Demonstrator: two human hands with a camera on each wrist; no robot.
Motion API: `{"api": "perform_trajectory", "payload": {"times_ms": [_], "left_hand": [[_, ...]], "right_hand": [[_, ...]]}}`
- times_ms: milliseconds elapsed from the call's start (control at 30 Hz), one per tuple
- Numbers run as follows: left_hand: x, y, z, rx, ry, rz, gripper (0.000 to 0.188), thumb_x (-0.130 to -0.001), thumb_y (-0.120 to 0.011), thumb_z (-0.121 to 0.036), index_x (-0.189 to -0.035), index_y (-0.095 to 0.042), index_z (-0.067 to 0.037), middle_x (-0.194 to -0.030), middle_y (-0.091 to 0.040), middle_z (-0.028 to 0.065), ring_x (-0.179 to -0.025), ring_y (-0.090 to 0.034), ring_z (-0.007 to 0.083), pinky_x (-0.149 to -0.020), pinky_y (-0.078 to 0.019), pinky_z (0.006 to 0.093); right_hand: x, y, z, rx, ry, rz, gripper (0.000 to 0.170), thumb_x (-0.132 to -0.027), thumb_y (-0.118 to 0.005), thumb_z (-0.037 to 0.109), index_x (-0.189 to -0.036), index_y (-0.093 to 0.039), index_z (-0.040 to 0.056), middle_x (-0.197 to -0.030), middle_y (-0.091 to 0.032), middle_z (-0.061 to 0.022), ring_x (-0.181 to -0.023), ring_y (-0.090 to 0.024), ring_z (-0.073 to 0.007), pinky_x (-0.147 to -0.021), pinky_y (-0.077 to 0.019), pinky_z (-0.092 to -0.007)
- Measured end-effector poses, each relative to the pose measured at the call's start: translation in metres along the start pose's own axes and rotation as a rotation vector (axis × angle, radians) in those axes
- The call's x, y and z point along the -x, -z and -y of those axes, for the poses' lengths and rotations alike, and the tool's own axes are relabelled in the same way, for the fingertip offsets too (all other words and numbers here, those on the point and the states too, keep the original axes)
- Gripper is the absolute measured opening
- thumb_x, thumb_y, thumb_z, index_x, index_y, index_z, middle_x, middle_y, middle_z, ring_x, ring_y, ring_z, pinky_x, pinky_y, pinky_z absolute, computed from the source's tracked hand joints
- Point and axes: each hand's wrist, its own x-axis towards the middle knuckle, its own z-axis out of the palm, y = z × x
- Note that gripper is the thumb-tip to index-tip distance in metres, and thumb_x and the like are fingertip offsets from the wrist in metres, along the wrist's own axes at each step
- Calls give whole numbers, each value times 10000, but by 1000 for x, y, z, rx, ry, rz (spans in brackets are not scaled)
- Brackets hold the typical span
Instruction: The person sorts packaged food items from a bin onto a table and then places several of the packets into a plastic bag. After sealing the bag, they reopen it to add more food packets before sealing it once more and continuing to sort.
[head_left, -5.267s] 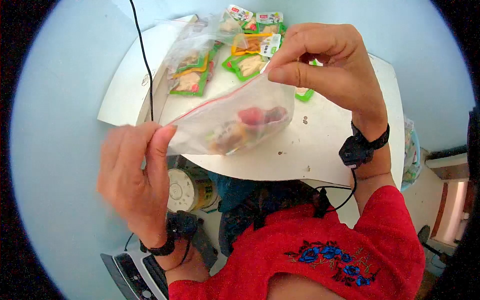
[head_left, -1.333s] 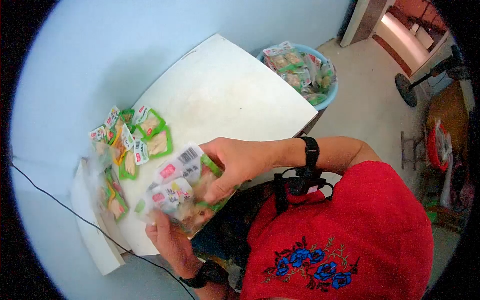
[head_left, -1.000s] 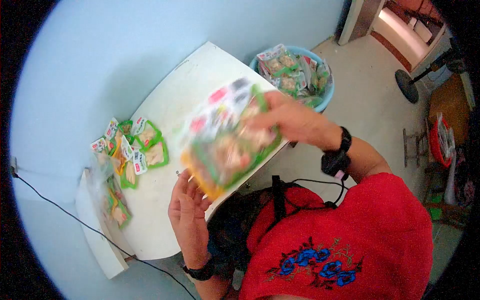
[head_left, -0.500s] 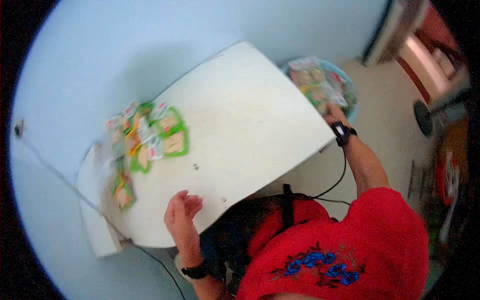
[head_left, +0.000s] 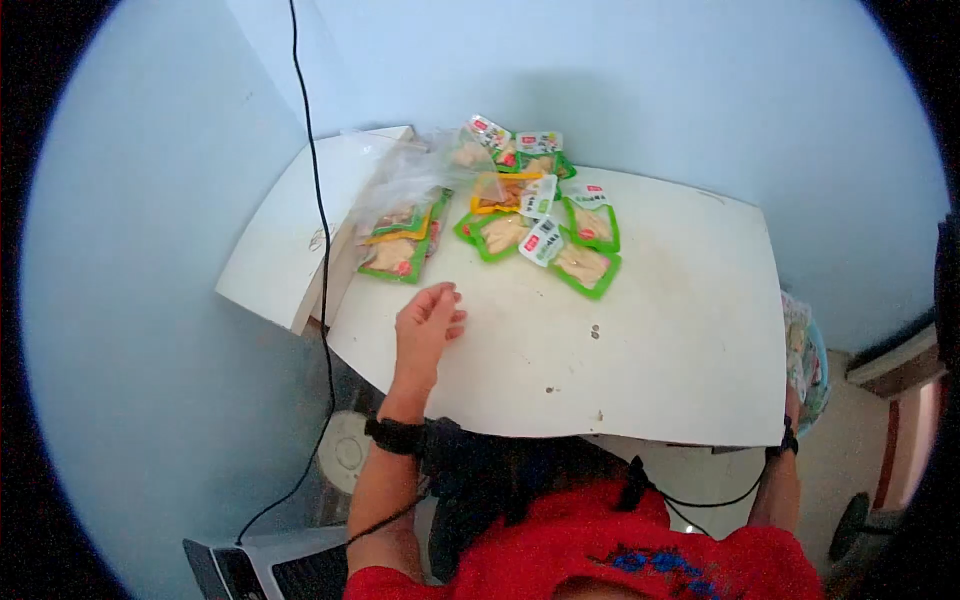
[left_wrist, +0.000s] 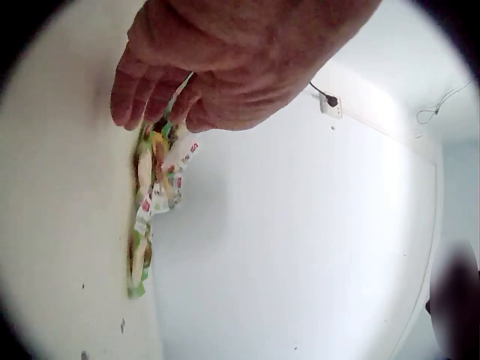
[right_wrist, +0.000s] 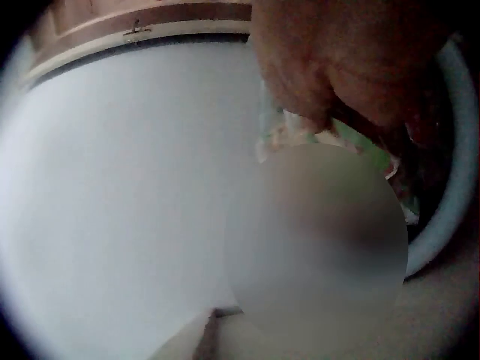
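Note:
My left hand [head_left: 428, 330] hovers over the front left of the white table [head_left: 680, 330], fingers loosely curled and holding nothing. Beyond it, several vacuum-packed food packets with green or yellow edges lie in a group, one green-edged packet [head_left: 585, 265] nearest the front. Left of them, more packets [head_left: 395, 255] sit by crumpled clear plastic bags [head_left: 410, 175]. In the right wrist view my right hand [right_wrist: 345, 67] reaches down into the light blue basin [right_wrist: 454, 150], its fingers at green-and-white packets [right_wrist: 360, 146]; I cannot tell whether it grips one.
A raised white ledge [head_left: 290, 230] borders the table's left side. A black cable [head_left: 322, 200] hangs down past it. Below the front left edge stands a round-lidded container [head_left: 345, 450]. Blue walls close off the back, and a fan base [head_left: 850, 525] stands on the floor at right.
The sealed clear bag of packets, earlier in both hands, was carried right to the basin by my right hand. The left hand let go and stays over the table. The head view has swung back left.

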Motion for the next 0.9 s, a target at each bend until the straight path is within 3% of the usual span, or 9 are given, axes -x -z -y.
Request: {"api": "perform_trajectory", "payload": {"times_ms": [100,200,267,367,500,600,667,733,900], "left_hand": [[-28,13,-10,49,-2,-73,389,-962,-568,-340,-1209,-567,-40,-1133,-603,81,-938,-623,187,-767,-532,310],[-53,12,-17,177,-60,-13,494,-950,-573,-408,-1247,-521,-16,-1147,-589,94,-969,-616,198,-805,-535,324],[-70,9,-24,249,-69,14,601,-939,-565,-464,-1278,-468,22,-1177,-571,136,-990,-612,238,-851,-529,351],[-92,-2,-46,394,3,-46,718,-926,-544,-533,-1292,-413,71,-1212,-536,205,-1025,-599,304,-905,-515,391],[-119,-1,-59,580,66,-57,785,-929,-519,-555,-1310,-352,110,-1257,-481,281,-1056,-578,375,-944,-496,431],[-133,7,-50,616,-26,13,673,-941,-539,-473,-1293,-403,85,-1244,-515,241,-1062,-581,344,-910,-510,414],[-137,6,-47,546,-73,-60,558,-940,-554,-391,-1231,-480,80,-1161,-567,198,-997,-602,284,-853,-523,374],[-134,1,-49,462,-141,-127,445,-939,-558,-310,-1167,-543,71,-1096,-607,159,-947,-616,241,-813,-530,351],[-83,-18,-61,416,-314,-134,279,-940,-549,-185,-1080,-600,51,-1070,-633,121,-955,-620,217,-831,-532,364]], "right_hand": [[9,-16,-7,-659,-261,464,384,-961,-468,334,-1073,-630,5,-953,-672,-195,-852,-634,-276,-736,-492,-395],[13,-19,0,-615,-190,373,361,-957,-477,316,-1058,-637,9,-949,-672,-192,-835,-634,-271,-724,-490,-409],[12,-12,16,-19,54,45,345,-954,-483,304,-1049,-641,13,-947,-672,-190,-824,-635,-268,-716,-488,-417],[20,1,35,1615,198,-382,323,-950,-492,286,-1035,-649,17,-943,-672,-187,-807,-636,-264,-704,-486,-430],[56,5,60,2160,121,-384,293,-944,-504,262,-1016,-658,24,-938,-673,-183,-784,-637,-257,-688,-483,-448],[80,-17,93,1968,167,-406,285,-941,-524,263,-1016,-654,21,-933,-671,-163,-765,-641,-248,-673,-492,-435],[104,-71,127,1136,171,-456,307,-943,-554,290,-1035,-636,9,-927,-666,-126,-749,-649,-234,-659,-512,-393],[137,-178,155,684,249,-385,340,-945,-584,316,-1055,-619,-4,-921,-662,-90,-733,-657,-221,-645,-532,-350],[139,-410,182,553,377,-109,352,-936,-611,277,-1146,-583,-3,-1037,-654,-131,-861,-679,-245,-720,-566,-327]]}}
